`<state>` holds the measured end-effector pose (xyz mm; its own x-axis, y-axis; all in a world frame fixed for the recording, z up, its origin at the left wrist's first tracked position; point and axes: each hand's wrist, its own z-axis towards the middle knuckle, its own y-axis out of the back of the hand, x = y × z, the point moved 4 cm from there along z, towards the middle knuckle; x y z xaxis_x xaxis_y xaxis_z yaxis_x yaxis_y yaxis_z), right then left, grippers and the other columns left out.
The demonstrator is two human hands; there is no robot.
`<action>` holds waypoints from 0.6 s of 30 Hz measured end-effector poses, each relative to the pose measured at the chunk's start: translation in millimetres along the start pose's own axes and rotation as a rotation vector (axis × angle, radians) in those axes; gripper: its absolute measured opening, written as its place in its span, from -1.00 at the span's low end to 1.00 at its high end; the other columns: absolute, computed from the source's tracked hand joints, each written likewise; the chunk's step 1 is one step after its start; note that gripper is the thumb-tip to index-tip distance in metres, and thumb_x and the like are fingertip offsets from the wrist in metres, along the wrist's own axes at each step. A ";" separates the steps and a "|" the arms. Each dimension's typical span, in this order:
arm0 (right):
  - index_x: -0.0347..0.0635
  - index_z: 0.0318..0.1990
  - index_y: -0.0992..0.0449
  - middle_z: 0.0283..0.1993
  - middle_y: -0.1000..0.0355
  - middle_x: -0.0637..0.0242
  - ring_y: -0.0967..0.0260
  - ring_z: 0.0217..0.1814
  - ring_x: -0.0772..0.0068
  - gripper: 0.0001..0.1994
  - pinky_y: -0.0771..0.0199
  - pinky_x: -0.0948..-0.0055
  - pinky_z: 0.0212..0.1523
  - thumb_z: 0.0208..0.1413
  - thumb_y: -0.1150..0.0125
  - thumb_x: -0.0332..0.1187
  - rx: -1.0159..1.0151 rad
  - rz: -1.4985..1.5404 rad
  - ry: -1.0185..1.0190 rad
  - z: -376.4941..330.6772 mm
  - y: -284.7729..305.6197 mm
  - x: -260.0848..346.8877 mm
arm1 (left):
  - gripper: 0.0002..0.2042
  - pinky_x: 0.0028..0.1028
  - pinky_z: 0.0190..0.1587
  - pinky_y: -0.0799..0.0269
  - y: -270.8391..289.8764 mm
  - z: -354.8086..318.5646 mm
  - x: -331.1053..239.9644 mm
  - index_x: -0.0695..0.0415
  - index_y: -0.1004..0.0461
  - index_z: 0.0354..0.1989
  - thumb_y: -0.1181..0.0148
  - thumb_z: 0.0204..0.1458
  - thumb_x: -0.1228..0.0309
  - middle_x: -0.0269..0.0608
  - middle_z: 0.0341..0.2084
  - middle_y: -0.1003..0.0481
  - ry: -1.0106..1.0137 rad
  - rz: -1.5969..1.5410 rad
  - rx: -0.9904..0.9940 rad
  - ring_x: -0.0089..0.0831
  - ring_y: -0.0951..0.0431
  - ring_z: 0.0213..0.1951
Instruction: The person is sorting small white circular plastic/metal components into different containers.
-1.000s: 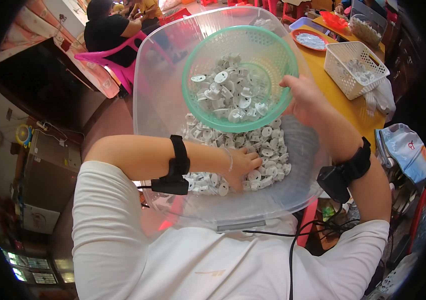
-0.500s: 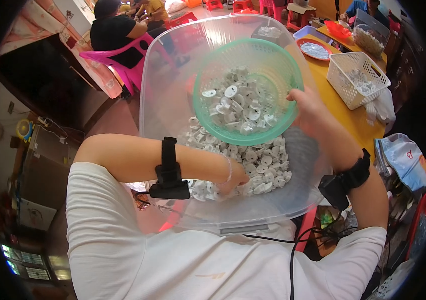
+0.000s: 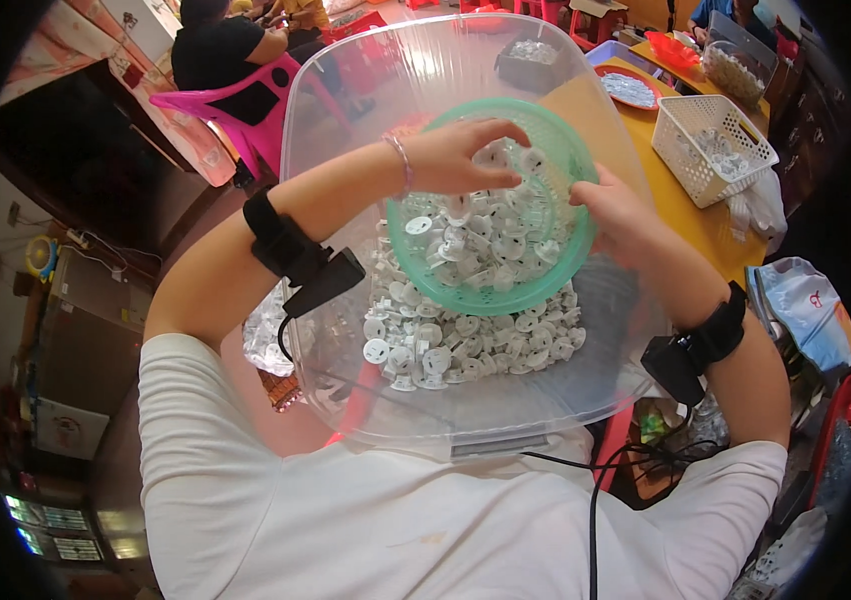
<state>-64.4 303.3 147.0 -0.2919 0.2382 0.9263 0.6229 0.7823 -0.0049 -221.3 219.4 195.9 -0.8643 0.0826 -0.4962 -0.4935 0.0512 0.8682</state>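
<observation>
A round green plastic basket [image 3: 506,302] is tilted inside a large clear plastic tub [image 3: 331,120] on my lap. My right hand [image 3: 618,212] grips the basket's right rim, thumb on the edge. Small white round plastic parts with slots [image 3: 486,245] partly fill the basket. Over its upper left side, my left hand [image 3: 451,157] is spread, fingers apart, with a few white parts just below and beside the fingertips. A pile of the same white parts [image 3: 446,345] covers the tub's floor beneath and in front of the basket.
To the right, a yellow table [image 3: 671,190] holds a cream perforated basket [image 3: 711,150] of clear pieces and a red plate [image 3: 631,88]. A person sits on a pink chair [image 3: 246,120] at the far left. Black cables [image 3: 601,470] run across my shirt.
My left hand has risen from the pile in the tub to above the green basket, its fingers opening. The basket has shifted slightly nearer; my right hand still holds its rim.
</observation>
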 end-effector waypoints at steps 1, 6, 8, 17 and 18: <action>-0.08 0.13 -0.06 0.04 -0.20 0.15 -0.29 -0.02 0.11 -0.50 -0.42 -0.08 -0.20 -0.04 0.12 -0.42 0.010 0.008 -0.014 -0.7 -1.4 0.5 | -0.66 -0.38 0.11 -0.17 1.8 1.4 7.0 0.05 -0.32 -0.03 -0.05 0.04 0.20 -0.06 0.01 -0.31 -0.061 -0.024 -0.068 -0.28 -0.25 0.12; -0.05 0.07 -0.16 -0.07 -0.26 0.21 -0.30 -0.04 0.18 -0.58 -0.40 -0.09 -0.17 -0.03 0.12 -0.40 -0.002 0.069 -0.067 -5.4 -8.0 4.8 | -0.74 -0.50 -0.12 -0.36 17.2 -8.2 9.8 0.11 -0.40 -0.14 0.02 0.09 0.24 -0.23 -0.17 -0.44 0.020 -0.148 -0.091 -0.45 -0.46 -0.18; -0.10 0.06 -0.16 -0.08 -0.26 0.19 -0.32 -0.06 0.16 -0.59 -0.41 -0.11 -0.18 -0.01 0.12 -0.39 0.004 0.106 -0.079 0.3 -9.4 2.6 | -0.79 -0.54 -0.23 -0.37 24.9 -27.8 -8.4 0.12 -0.42 -0.23 0.03 0.07 0.29 -0.29 -0.30 -0.46 0.029 -0.184 0.009 -0.51 -0.46 -0.29; -0.42 0.04 0.03 0.01 -0.14 -0.10 -0.31 -0.05 -0.17 -0.55 -0.52 0.03 -0.20 0.03 0.13 -0.36 0.033 0.358 -0.042 8.7 1.9 6.6 | -0.60 -0.24 -0.15 -0.37 -67.5 -92.8 -23.5 0.17 -0.48 -0.27 0.01 -0.08 0.07 -0.08 -0.36 -0.50 0.271 0.590 1.019 -0.12 -0.48 -0.23; -0.41 0.05 0.01 -0.01 -0.20 -0.08 -0.34 -0.08 -0.11 -0.54 -0.52 0.09 -0.19 0.03 0.12 -0.35 0.048 0.368 -0.030 4.8 -1.1 10.6 | -0.59 -0.22 -0.13 -0.37 -76.8 -88.8 -3.1 0.17 -0.45 -0.21 0.01 -0.09 0.09 -0.08 -0.31 -0.49 0.351 0.645 1.009 -0.11 -0.47 -0.20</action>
<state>-71.6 307.7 155.0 -0.0761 0.5246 0.8480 0.6557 0.6670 -0.3538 -189.4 126.8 131.1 -0.9767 0.1142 0.1814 0.1900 0.8532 0.4857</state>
